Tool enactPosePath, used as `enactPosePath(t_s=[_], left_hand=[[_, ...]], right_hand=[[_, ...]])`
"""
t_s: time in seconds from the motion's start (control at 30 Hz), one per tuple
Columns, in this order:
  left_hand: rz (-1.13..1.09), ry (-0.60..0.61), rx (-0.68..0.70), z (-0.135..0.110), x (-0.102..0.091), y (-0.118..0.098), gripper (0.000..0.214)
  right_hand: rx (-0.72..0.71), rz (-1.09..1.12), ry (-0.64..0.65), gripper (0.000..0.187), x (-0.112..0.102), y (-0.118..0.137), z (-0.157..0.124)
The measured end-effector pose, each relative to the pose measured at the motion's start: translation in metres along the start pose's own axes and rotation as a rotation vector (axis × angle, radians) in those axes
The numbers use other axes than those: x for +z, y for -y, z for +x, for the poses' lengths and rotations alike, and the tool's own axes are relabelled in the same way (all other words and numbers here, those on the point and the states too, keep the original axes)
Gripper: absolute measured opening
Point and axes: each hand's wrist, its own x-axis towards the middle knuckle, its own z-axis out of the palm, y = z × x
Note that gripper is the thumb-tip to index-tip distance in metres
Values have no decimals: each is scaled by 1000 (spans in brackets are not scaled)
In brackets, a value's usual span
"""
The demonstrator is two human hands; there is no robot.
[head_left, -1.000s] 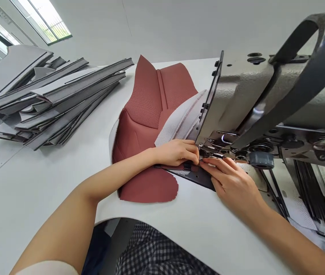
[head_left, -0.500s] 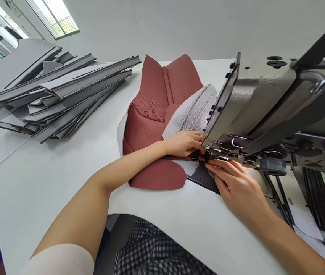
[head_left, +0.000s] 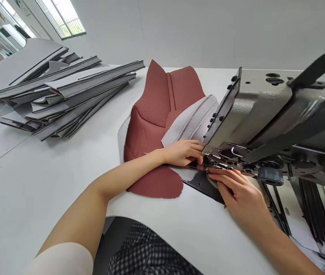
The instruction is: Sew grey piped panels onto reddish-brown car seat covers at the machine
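Red perforated leather-like material makes up most of the cover, which lies on the white bench to the left of the sewing machine. Its long axis runs from a peaked end, beyond the machine's needle area, back toward the person, where a rounded red flap lies to the left of that area. Pale backing fabric shows on a folded part beside the machine's end plate.

The left hand is the nearer one to the bulk of the cover: its forearm crosses over the red material, and its fingers are bent, tips down, just left of the machine's needle area, with a small bit of red showing under them. Whether they pinch it, I cannot tell. The right hand is on the near side of the needle area, fingers extended and close together, thumb tucked beneath; the tips meet a pale fabric edge, but any grip is hidden. Grey trimmed panels are piled well to the machine's left.
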Motion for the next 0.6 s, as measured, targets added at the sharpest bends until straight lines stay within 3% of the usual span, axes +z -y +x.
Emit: enactPosePath(t_s=[0.17,0.3,0.47,0.6], left_hand=[[174,-34,14,-3,-1,0,27],[398,-74,-84,-8,-4,-1,27],[385,-12,-171,-6,-3,-1,29],[356,-52,-309,-13,8,-15,28]], right_hand=[[3,6,-28,25,-1,-1,-1],[12,23,-15,26,-2,0,-2],[10,38,5,25,-3,1,0],[-66,7,3,22,-4,0,1]])
